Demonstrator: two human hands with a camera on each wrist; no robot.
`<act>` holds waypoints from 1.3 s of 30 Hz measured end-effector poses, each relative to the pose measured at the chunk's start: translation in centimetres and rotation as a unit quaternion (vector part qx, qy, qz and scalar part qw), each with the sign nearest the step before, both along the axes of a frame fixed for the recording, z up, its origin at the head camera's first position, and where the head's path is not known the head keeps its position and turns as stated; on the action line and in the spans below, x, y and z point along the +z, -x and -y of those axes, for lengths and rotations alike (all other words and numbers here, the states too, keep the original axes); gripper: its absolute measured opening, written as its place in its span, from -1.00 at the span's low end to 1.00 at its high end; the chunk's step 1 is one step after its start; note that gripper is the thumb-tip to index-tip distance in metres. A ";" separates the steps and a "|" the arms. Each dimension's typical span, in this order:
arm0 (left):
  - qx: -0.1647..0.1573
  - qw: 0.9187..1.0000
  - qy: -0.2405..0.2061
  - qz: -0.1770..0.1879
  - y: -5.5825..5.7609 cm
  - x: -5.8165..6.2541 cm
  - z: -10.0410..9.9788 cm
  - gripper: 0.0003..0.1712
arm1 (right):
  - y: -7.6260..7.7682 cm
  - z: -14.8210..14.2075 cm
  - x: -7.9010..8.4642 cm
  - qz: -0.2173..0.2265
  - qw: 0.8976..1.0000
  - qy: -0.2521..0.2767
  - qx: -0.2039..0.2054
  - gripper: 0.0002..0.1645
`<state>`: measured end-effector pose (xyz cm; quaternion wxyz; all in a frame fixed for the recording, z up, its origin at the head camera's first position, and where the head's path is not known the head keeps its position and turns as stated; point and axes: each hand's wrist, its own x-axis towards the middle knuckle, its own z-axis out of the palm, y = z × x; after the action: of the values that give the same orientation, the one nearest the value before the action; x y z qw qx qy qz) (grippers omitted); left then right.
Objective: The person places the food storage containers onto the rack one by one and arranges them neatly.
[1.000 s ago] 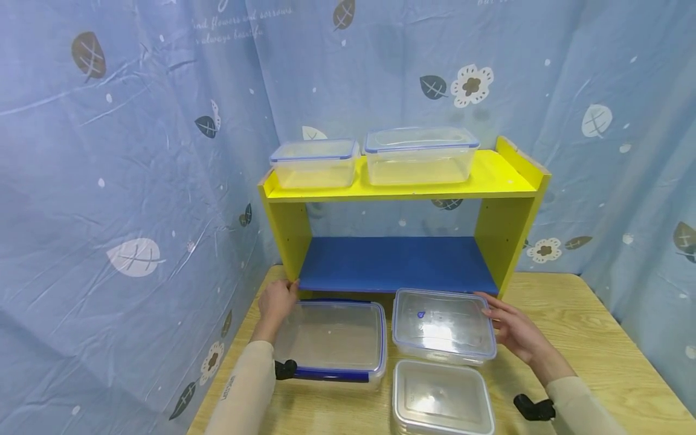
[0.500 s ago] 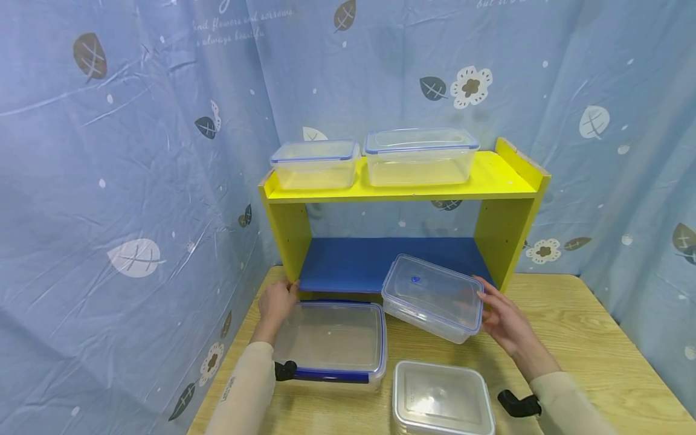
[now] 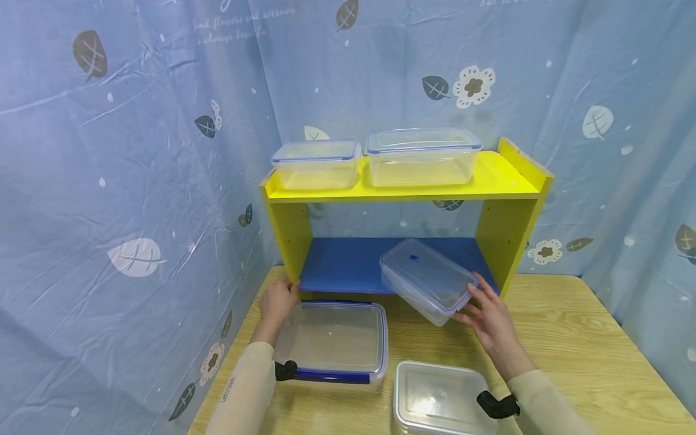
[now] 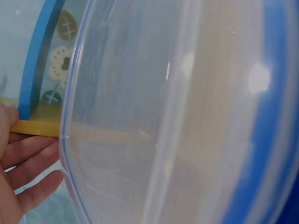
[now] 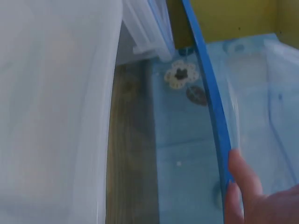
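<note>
My right hand (image 3: pixel 489 317) grips the right front end of a clear plastic food container (image 3: pixel 426 275) with a lid and a small blue mark. That container is turned aslant, its far end over the blue lower board (image 3: pixel 348 260) of a small shelf and its near end sticking out past the front edge. In the right wrist view, fingers (image 5: pixel 245 179) show beside the blue board edge. My left hand (image 3: pixel 277 305) holds the shelf's yellow left side panel (image 3: pixel 285 241) low at the front; in the left wrist view its fingers (image 4: pixel 32 158) lie against the yellow panel.
Two lidded clear containers stand on the yellow top board (image 3: pixel 500 172): a smaller one (image 3: pixel 315 172) and a larger one (image 3: pixel 424 166). On the wooden table (image 3: pixel 587 344) lie a blue-clipped container (image 3: pixel 331 338) and a white-rimmed one (image 3: pixel 440 396). Blue curtains (image 3: pixel 136 181) hang around.
My right hand has lifted the container from the table and moved it forward and left, turning it aslant, until its far end is over the blue board. The left hand has stayed put.
</note>
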<state>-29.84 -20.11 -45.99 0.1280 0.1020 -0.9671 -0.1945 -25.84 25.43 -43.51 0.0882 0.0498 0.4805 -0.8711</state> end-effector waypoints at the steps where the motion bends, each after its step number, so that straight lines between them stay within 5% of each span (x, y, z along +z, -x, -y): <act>1: 0.000 1.000 0.000 -0.001 0.0 0.0 0.0 -0.50 | -0.1 0.4 0.1 0.002 1.000 0.004 -0.011 -0.17; 6: 0.003 1.000 -0.002 -0.006 0.0 0.1 0.2 -0.50 | -0.2 2.7 0.6 0.013 0.996 -0.018 -0.081 -0.17; 11: 0.003 1.000 -0.005 -0.002 -0.1 0.0 0.4 -0.49 | -0.2 5.5 0.6 0.015 0.983 -0.114 -0.142 -0.21; 15: 0.006 1.000 -0.005 -0.002 -0.1 -0.2 0.5 -0.49 | -0.4 7.3 0.4 0.010 0.968 -0.201 -0.150 -0.20; 18: 0.008 1.000 -0.003 0.000 -0.1 -0.3 0.6 -0.49 | -0.5 7.9 0.4 -0.002 0.946 -0.302 -0.122 -0.15; 23: 0.009 1.000 0.001 0.004 0.0 -0.4 0.7 -0.49 | -0.4 7.9 -0.2 -0.082 0.881 -0.454 -0.108 -0.09; 26: 0.006 1.000 0.006 0.002 0.0 -0.5 0.6 -0.49 | -0.4 7.6 -0.9 -0.172 0.831 -0.511 -0.138 -0.13; 32: -0.004 1.000 0.006 -0.009 0.1 -0.5 0.3 -0.48 | 0.0 6.6 -2.2 -0.383 0.690 -0.579 -0.206 -0.36; 34: -0.001 1.000 0.008 -0.011 0.1 -0.5 0.2 -0.47 | 0.1 6.4 -2.3 -0.429 0.652 -0.593 -0.199 -0.40; 37: 0.004 1.000 0.010 -0.007 0.3 -0.4 0.3 -0.47 | 0.2 6.5 -2.1 -0.456 0.623 -0.616 -0.160 -0.38; 39: 0.004 1.000 0.009 -0.006 0.3 -0.4 0.3 -0.47 | 0.1 6.8 -1.7 -0.452 0.619 -0.629 -0.129 -0.35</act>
<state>-30.19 -20.39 -46.37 0.1353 0.1034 -0.9678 -0.1856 -25.93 18.65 -45.20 -0.3062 -0.2450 0.8791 -0.2711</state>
